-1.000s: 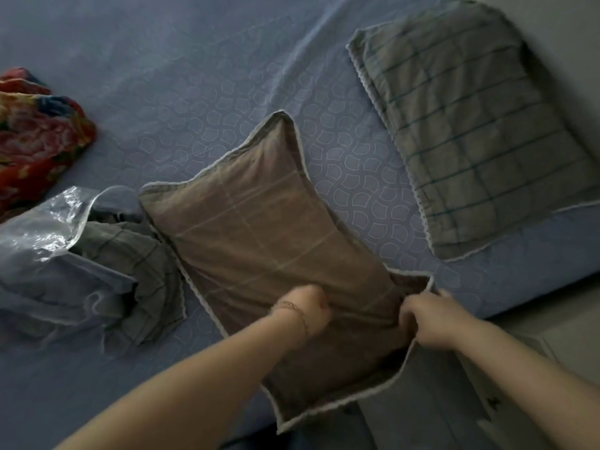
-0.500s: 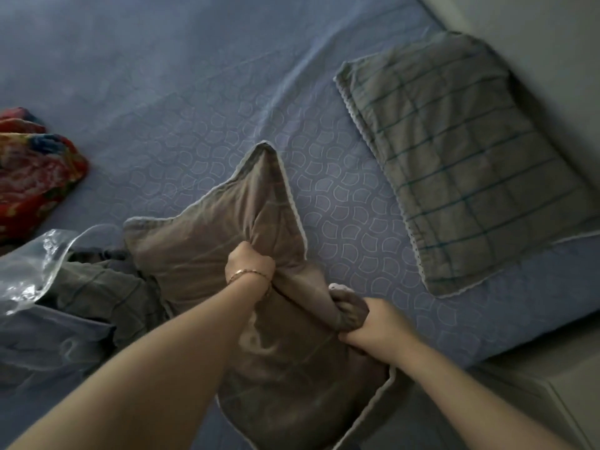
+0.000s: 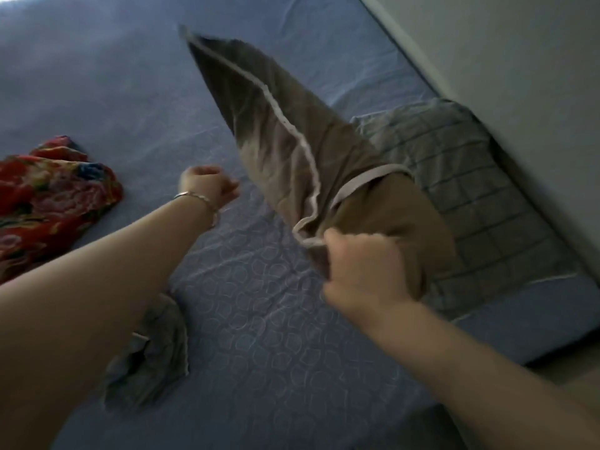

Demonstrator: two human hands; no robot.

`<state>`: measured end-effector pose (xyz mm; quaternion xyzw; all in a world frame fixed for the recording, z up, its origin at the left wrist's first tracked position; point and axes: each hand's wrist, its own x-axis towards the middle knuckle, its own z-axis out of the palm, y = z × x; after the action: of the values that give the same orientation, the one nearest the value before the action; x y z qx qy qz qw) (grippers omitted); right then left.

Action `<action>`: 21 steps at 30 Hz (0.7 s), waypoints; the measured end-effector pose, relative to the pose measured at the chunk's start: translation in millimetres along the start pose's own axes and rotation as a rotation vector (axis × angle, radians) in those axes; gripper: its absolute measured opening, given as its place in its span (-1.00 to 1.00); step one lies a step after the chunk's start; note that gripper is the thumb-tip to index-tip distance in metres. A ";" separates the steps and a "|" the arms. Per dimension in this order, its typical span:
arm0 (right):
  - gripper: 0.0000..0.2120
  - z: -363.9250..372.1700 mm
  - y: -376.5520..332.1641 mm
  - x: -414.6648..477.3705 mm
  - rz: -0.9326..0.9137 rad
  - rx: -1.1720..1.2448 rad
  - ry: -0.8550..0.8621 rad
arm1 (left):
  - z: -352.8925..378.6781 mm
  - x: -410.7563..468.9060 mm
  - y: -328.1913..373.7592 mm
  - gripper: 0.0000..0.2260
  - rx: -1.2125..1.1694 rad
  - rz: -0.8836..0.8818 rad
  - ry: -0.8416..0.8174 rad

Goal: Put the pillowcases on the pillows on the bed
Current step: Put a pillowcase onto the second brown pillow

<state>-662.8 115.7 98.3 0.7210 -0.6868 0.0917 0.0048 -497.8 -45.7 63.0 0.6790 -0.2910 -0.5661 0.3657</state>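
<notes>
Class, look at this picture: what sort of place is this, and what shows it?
Probably a bedroom: a bed beside a wall, a checked pillow lying on it, and the right hand gripping a brown pillow.

I look down on the bed [image 3: 259, 319], with the wall [image 3: 519, 76] along its right side. One pillow [image 3: 487, 196] lies at the right against the wall. My right hand [image 3: 360, 271] holds the other pillow [image 3: 276, 125] up in front of it. A bunched cloth [image 3: 48, 196] lies far left, and a loose pillowcase [image 3: 152, 358] lies beneath my left forearm.
</notes>
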 end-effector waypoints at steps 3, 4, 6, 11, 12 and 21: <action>-0.89 83.4 -69.0 -18.1 -0.061 0.093 -0.269 | -50.7 10.2 -22.8 -0.78 0.129 -0.077 0.081; -0.89 104.8 -86.0 -25.7 -0.070 0.098 -0.386 | -66.2 13.4 -37.7 -0.81 0.245 -0.134 0.068; -0.76 139.5 -117.3 -32.4 -0.122 0.170 -0.768 | -88.3 18.8 -73.0 -0.92 0.489 -0.204 0.023; -0.83 176.6 -80.5 -48.0 -0.088 0.425 -0.530 | -86.0 20.5 -148.1 -0.67 1.065 0.125 -0.185; -0.85 185.8 -57.0 -48.3 0.044 0.405 -0.325 | -76.0 16.8 -159.1 -0.60 1.160 0.238 -0.244; -0.62 218.0 74.4 -5.0 0.087 -0.043 -0.446 | 14.9 17.3 -211.4 -0.81 1.503 0.643 -0.255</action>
<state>-709.4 87.5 -125.6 0.6927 -0.7033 -0.0845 -0.1355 -513.2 56.8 -122.6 0.5567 -0.8113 -0.1608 -0.0775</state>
